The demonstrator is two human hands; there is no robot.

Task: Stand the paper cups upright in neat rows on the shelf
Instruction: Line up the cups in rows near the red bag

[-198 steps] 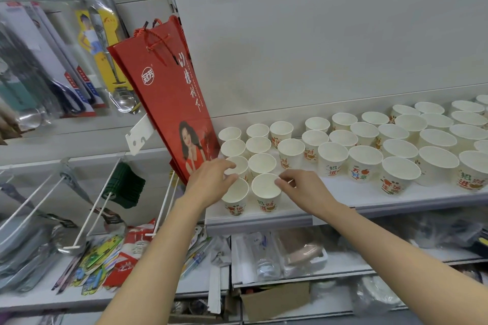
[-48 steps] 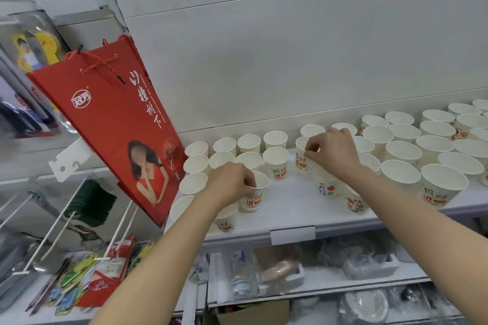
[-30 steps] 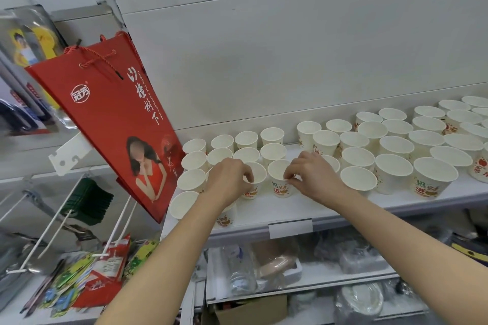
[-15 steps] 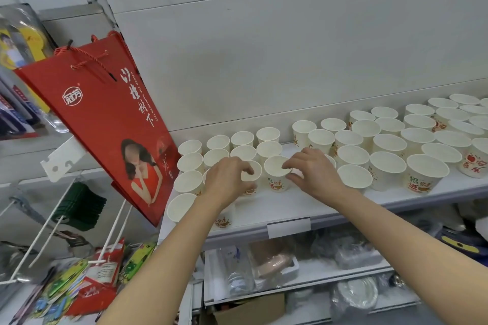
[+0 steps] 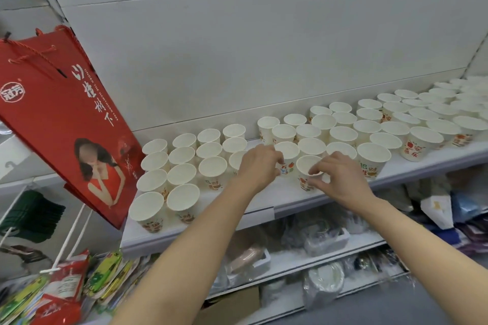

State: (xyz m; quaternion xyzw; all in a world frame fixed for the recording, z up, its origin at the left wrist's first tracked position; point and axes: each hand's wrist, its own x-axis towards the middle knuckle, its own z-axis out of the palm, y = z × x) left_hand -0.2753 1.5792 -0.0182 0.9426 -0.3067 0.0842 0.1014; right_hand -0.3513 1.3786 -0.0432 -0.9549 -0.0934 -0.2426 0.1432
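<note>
Red gift bag [image 5: 66,124]: is hanging tilted at the far left, its lower corner touching or just beside the leftmost cups; which, I cannot tell.
Left block of paper cups [image 5: 182,158]: is standing upright in four tidy rows on the white shelf [image 5: 264,208], reaching close to the front lip.
Left hand [image 5: 257,166]: is reaching over the gap between the two blocks, fingers [image 5: 277,159] curling round a printed cup [image 5: 287,157] at its left side.
Right hand [image 5: 338,179]: is pinching the near rim of the front cup [image 5: 306,170], thumb and forefinger gripping the paper edge.
Doing the step well: judging by the spacing, both cups are wanting a light grip at the rim, a small lift rather than a drag, and setting down in line with the left block's rows.
Right block of cups [image 5: 396,124]: is crowding the shelf towards the far right, rims nearly touching.
Edges and room: bare shelf is lying open in front of the hands, towards the lip; knuckles are passing near neighbouring rims, so tipping one seems the likely risk.
</note>
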